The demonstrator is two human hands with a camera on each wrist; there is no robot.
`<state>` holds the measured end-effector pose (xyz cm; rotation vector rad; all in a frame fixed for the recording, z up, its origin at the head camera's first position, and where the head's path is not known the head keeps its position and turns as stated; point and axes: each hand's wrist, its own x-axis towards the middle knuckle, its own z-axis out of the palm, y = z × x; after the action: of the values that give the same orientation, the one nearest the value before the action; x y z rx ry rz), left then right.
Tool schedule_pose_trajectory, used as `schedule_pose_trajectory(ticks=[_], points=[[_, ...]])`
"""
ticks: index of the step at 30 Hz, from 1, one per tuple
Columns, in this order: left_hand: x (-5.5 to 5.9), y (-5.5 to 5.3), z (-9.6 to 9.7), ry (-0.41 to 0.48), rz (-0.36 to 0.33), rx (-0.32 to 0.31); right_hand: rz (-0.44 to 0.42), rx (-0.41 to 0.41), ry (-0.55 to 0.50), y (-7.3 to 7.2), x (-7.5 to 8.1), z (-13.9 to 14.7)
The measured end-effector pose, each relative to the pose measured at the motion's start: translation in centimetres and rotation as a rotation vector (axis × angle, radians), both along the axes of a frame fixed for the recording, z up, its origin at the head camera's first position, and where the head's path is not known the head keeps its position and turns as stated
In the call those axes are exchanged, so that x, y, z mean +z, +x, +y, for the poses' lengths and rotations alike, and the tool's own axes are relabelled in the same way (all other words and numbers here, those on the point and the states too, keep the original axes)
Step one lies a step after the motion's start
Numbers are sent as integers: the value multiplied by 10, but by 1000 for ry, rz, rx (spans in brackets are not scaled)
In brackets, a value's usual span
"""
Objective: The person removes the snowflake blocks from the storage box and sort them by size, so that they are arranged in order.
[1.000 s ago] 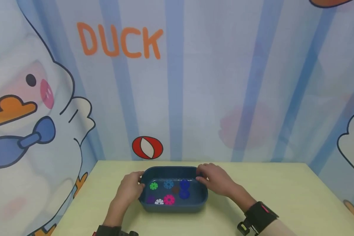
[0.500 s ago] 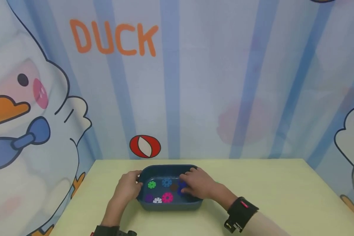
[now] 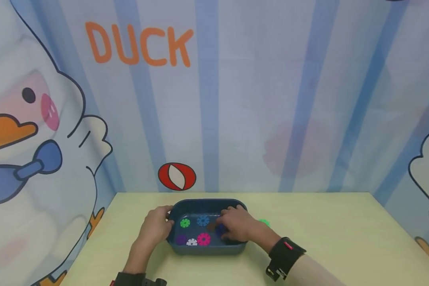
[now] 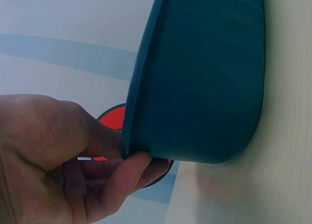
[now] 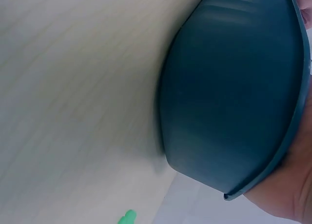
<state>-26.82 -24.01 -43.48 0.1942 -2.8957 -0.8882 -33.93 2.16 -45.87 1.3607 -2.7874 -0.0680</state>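
Note:
A dark blue-grey plastic basin point(image 3: 207, 250) stands on the table. My left hand point(image 3: 156, 225) holds its left end, with thumb and fingers on the rim in the left wrist view. My right hand point(image 3: 237, 224) reaches over the right end, its fingers down among dark blue notched discs point(image 3: 220, 230). Whether it pinches one is unclear, as the fingers partly cover them. Around them in the basin lie a brown disc point(image 3: 211, 227), a lighter blue disc point(image 3: 203, 221), a green disc point(image 3: 185, 223), a pink disc point(image 3: 203, 239), a white disc point(image 3: 192, 242) and a purple disc point(image 3: 181, 239).
Another green disc point(image 3: 264, 222) lies on the pale yellow table point(image 3: 325, 230), partly hidden behind my right wrist. A printed fabric backdrop point(image 3: 243, 99) with ducks and stripes hangs behind the table and along its sides.
My right hand has moved left from the basin's right rim down to the dark blue discs. The green disc on the table has come into sight. My left hand keeps its hold.

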Motion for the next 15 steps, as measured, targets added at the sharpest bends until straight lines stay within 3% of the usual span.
schedule_pose_trajectory(ticks=[8, 15], points=[[-2, -3, 0, -1, -1, 2, 27, -4, 15, -1, -1, -4], [-5, -3, -1, -4, 4, 2, -1, -3, -16, -1, -2, -5]])
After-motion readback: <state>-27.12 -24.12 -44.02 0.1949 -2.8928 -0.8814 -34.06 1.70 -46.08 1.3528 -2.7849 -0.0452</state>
